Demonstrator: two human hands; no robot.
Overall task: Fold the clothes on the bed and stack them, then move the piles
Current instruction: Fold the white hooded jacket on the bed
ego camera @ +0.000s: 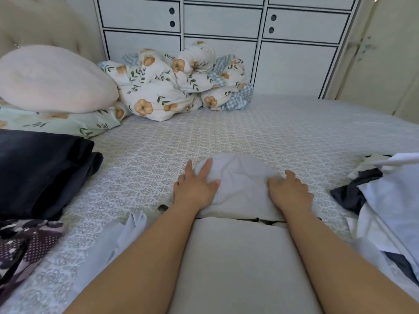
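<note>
Dark folded pile (38,171): lies at the left edge of the bed (226,132), navy garments stacked, a patterned purple garment (25,248) just beside it toward the viewer.
Risk, left pile: the stack sits near the mattress edge; a careless lift at the move step could, in my judgement, let the loose lower layer slide out.
Left hand (195,189): rests flat on the left side of the white garment (238,184); fingers straight and spread apart, pressing the cloth down.
White garment: lies in the middle of the bed, directly ahead of the person, partly folded with a rounded far edge and visible creases.
Risk, fold: the creases under the palms may be pressed in if the cloth is not smoothed outward first; uneven hand pressure could skew the fold.
Right hand (290,191): rests on the right side of the same garment; fingers loosely curled over its edge, apparently pinching it, though the grip is not fully visible.
Unfolded heap (390,189): white and dark clothes lie tumbled at the right edge.
Risk, heap: it could slip off the edge.
Containers: white drawer unit (226,30) behind the bed, all fronts closed; contents cannot be told.
</note>
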